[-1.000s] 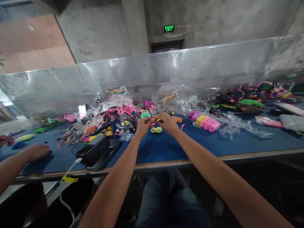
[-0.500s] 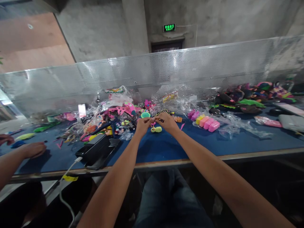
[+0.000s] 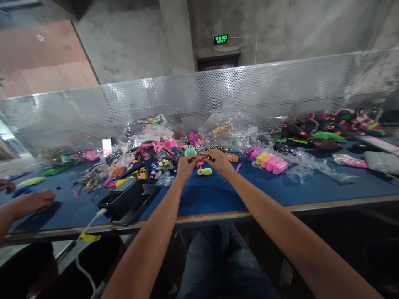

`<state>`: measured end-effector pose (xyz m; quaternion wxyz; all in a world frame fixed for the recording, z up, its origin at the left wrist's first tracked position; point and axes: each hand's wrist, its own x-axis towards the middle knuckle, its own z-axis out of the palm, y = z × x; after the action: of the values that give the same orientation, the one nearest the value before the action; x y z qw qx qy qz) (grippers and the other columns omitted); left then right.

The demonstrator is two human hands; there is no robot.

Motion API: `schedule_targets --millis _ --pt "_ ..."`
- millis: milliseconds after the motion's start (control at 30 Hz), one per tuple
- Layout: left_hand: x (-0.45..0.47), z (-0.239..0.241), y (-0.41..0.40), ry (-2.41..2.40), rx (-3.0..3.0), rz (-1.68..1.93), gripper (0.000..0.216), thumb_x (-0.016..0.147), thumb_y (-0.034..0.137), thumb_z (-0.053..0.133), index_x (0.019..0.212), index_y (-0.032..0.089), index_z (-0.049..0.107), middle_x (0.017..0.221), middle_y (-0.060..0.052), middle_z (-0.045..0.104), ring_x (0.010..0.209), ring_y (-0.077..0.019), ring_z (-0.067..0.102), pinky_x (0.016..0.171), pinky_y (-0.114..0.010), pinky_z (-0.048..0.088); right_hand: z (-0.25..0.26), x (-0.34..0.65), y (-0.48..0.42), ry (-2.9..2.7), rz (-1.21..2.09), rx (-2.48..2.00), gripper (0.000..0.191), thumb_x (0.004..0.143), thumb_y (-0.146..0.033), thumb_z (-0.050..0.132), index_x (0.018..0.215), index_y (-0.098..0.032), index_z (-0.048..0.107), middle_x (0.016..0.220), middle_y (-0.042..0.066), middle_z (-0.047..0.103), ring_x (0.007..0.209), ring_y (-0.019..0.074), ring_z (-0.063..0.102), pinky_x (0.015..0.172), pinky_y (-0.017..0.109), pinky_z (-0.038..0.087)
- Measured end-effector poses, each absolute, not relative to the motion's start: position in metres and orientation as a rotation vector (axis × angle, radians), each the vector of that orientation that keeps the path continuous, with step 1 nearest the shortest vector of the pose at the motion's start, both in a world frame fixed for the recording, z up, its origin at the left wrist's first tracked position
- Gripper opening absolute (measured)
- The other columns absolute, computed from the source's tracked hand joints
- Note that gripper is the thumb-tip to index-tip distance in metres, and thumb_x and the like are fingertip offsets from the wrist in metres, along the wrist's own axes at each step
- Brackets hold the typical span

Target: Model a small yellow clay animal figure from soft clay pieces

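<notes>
My left hand (image 3: pixel 187 167) and my right hand (image 3: pixel 218 161) meet fingertip to fingertip above the blue table. Both are closed in a pinch, and whatever lies between the fingers is too small or hidden to name. Just below them a small yellow-green clay-like figure (image 3: pixel 205 171) lies on the table. A bit of pink (image 3: pixel 200 164) shows right under the fingertips; I cannot tell whether it is held. Behind my left hand sits a round turquoise and yellow piece (image 3: pixel 190 152). A black piece with pale dots (image 3: pixel 217 148) is partly covered by my right hand.
Left of my hands stands a black box-like device (image 3: pixel 124 197) with a white cable. Colourful figures and clear wrappers (image 3: pixel 137 145) pile up behind it. Pink, orange and yellow blocks (image 3: pixel 272 162) lie to the right. A co-worker's hands (image 3: pixel 34 202) rest at far left. A perforated metal screen (image 3: pixel 199 91) backs the table.
My hands stay pinched together in nearly the same place. The co-worker's nearer hand has shifted slightly left. The whole view has tipped a little.
</notes>
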<state>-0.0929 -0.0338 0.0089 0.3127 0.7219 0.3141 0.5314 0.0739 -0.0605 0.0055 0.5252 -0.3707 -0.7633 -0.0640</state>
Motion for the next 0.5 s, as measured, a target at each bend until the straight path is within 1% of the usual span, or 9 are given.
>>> schedule_targets --millis 100,200,333,400,500 --pt "-0.0938 0.0061 -0.0303 0.812 1.890 1.410 0.033 0.068 0.041 0.070 0.085 0.013 0.073 0.057 0.001 0.061 0.050 -0.0101 0.053 0.051 -0.022 0.040 0.0056 0.0739 -0.0606 -1.822 -0.137 -0.889 0.022 0.086 -0.034 0.056 0.096 -0.021 0.071 0.078 0.004 0.064 0.073 0.0161 0.057 0.071 0.029 0.046" --pt "-0.0941 0.0040 -0.0280 0.772 1.863 1.428 0.036 0.066 0.039 0.072 0.090 0.013 0.072 0.059 0.000 0.062 0.051 -0.0102 0.054 0.053 -0.022 0.041 0.0062 0.0743 -0.0614 -1.804 -0.156 -0.896 0.022 0.086 -0.034 0.057 0.094 -0.020 0.071 0.076 0.004 0.063 0.072 0.0162 0.056 0.070 0.029 0.046" --pt "-0.0942 0.0041 -0.0274 0.826 1.891 1.443 0.034 0.067 0.042 0.070 0.085 0.014 0.073 0.051 0.002 0.058 0.047 -0.0094 0.050 0.048 -0.021 0.037 0.0072 0.0743 -0.0624 -1.795 -0.131 -0.888 0.022 0.086 -0.031 0.057 0.101 -0.021 0.069 0.084 0.005 0.065 0.077 0.0165 0.057 0.072 0.030 0.047" --pt "-0.0939 0.0050 -0.0287 0.838 1.885 1.445 0.034 0.067 0.043 0.070 0.085 0.014 0.073 0.050 0.002 0.057 0.047 -0.0093 0.049 0.048 -0.021 0.038 0.0076 0.0741 -0.0627 -1.794 -0.119 -0.884 0.021 0.086 -0.031 0.057 0.099 -0.021 0.069 0.085 0.005 0.065 0.080 0.0173 0.058 0.075 0.031 0.047" --pt "-0.0929 0.0073 -0.0326 0.797 1.856 1.414 0.039 0.066 0.043 0.071 0.090 0.013 0.072 0.055 0.001 0.060 0.048 -0.0100 0.052 0.050 -0.022 0.041 0.0076 0.0742 -0.0627 -1.803 -0.130 -0.871 0.019 0.086 -0.031 0.057 0.093 -0.019 0.070 0.082 0.006 0.065 0.082 0.0185 0.059 0.077 0.032 0.048"
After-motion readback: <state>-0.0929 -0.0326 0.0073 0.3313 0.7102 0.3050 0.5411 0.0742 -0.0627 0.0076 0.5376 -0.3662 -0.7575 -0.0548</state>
